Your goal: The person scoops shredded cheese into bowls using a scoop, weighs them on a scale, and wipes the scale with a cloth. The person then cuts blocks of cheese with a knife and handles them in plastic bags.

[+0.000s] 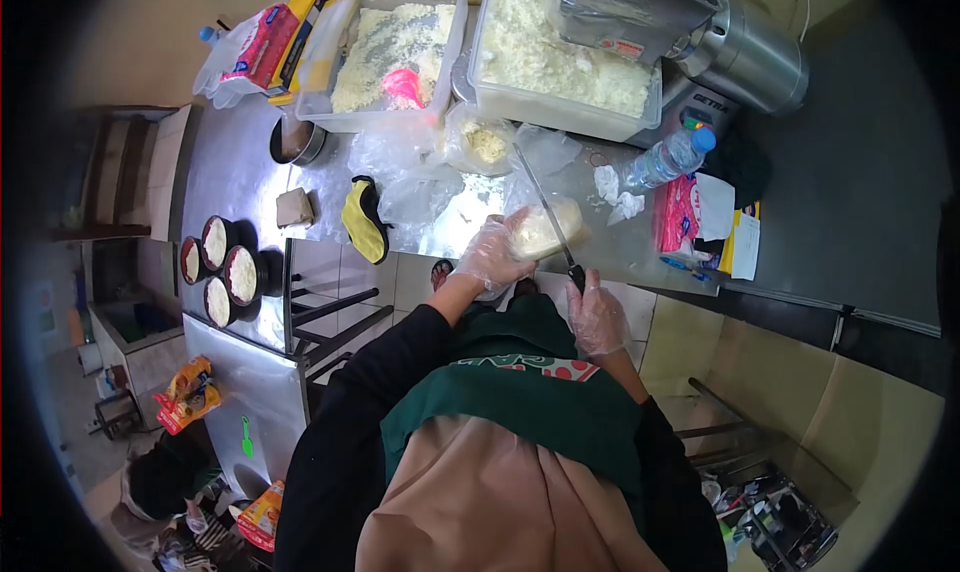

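Observation:
A clear plastic glove covers my left hand [493, 256], whose fingers are wrapped around the near left side of a pale block of cheese [532, 237]. My right hand [598, 315], also gloved, is closed on the black handle of a long knife [574, 272]. The blade slants up and left across the top of the block; whether it cuts in, I cannot tell. Just beyond lies an open plastic bag [483, 144] with pale yellow crumbs inside. Crumpled clear plastic [410, 192] spreads over the steel table [345, 227] to the left.
Two clear tubs [375, 122] [560, 122] of grated cheese stand at the back, one with a pink scoop [403, 88]. A yellow-black cloth [364, 220], a brown block [294, 208] and several filled dark cups [241, 275] sit left. A water bottle [672, 160] stands right, near a steel machine [745, 57].

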The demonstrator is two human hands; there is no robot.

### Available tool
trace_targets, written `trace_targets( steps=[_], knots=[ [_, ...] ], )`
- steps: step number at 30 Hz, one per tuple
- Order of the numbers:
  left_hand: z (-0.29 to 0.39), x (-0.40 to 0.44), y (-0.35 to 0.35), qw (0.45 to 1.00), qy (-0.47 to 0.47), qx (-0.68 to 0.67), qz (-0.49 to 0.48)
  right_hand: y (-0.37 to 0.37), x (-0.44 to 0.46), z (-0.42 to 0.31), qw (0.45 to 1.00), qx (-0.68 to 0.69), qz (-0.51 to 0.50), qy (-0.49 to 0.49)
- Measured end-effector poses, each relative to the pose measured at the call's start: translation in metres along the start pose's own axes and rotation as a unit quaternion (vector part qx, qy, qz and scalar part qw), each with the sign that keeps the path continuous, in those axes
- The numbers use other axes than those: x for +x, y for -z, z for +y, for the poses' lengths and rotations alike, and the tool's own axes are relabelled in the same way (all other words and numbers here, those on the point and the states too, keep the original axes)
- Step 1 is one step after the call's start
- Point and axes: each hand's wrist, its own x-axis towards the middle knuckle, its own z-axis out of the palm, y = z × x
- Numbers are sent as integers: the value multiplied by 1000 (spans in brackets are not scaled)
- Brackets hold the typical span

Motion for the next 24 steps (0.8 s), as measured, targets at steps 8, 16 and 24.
trace_targets(
  steps=[8,16,24],
  knots=[
    [-14,17,17,996,-46,-29,-70,-20,0,-3,1000,12,-5,-22],
    [-33,30,-2,989,-85,-84,-81,-37,11,-4,999,33,2,-29],
    [-1,12,39,995,-73,22,-69,-35,7,8,999,29,-22,-26]
  ],
)
